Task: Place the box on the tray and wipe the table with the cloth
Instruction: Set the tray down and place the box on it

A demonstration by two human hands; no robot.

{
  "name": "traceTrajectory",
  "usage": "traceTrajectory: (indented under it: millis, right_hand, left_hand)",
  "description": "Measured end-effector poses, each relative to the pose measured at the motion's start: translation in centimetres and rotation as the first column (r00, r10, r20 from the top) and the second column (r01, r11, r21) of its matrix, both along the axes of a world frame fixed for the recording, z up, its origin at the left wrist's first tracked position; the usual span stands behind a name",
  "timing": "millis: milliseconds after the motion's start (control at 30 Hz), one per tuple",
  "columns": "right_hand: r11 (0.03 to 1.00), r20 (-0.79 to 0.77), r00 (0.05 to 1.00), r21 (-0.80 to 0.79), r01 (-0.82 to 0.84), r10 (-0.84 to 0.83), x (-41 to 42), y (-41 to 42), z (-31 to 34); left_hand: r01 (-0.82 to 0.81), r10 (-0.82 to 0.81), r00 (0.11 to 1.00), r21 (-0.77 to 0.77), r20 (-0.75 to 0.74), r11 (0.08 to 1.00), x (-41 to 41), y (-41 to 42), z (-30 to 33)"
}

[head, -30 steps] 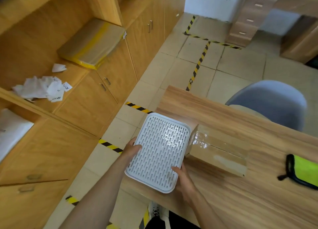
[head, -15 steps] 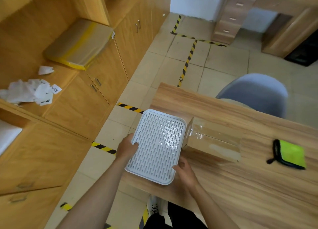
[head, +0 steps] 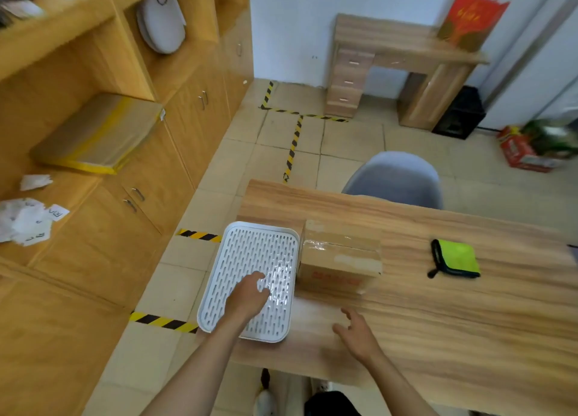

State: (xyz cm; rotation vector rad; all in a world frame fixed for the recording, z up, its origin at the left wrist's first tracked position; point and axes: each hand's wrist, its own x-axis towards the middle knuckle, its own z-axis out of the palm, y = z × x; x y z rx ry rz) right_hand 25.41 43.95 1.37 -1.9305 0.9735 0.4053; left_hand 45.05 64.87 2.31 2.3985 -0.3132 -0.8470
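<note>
A white slotted tray [head: 250, 253] lies at the left end of the wooden table [head: 438, 315], its left edge hanging slightly past the table. Touching the tray's right side stands a taped cardboard box [head: 339, 256]. A green cloth with a dark border [head: 455, 258] lies further right, apart from the box. My left hand [head: 248, 298] hovers over the near part of the tray, fingers loosely spread, holding nothing. My right hand [head: 356, 331] is open above the table, in front of the box.
A grey chair [head: 397, 178] stands behind the table. Wooden cabinets [head: 175, 153] line the left side, with a wrapped package [head: 97, 134] and torn papers [head: 28, 218] on the counter. A desk [head: 403, 62] stands by the far wall.
Both hands have let go of the tray. The left hand moved over the tray, the right moved right, toward the box. The camera tilted up, showing more of the room.
</note>
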Motion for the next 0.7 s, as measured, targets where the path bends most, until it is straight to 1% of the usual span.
traceTrajectory:
  millis: [200, 400, 567, 700]
  right_hand:
    - [0.989, 0.077, 0.987, -0.041, 0.143, -0.139, -2.8, -5.3, 1.0]
    - [0.966, 0.188, 0.948, 0.041, 0.255, -0.258, -2.0, -10.5, 1.8]
    - [0.961, 0.334, 0.902, 0.144, 0.238, -0.274, -0.1, -12.8, 2.8]
    - [0.946, 0.412, 0.863, 0.254, 0.201, -0.293, 1.2, -13.4, 3.4]
  left_hand:
    - [-0.022, 0.022, 1.0, -0.124, -0.003, 0.992, -1.0, -5.3, 1.4]
    - [-0.14, 0.138, 0.99, -0.181, -0.024, 0.973, -1.2, -9.7, 2.5]
    - [-0.25, 0.249, 0.968, -0.219, -0.034, 0.943, -1.6, -12.3, 3.4]
    - [-0.287, 0.284, 0.957, -0.247, -0.049, 0.926, -2.4, -13.6, 4.4]
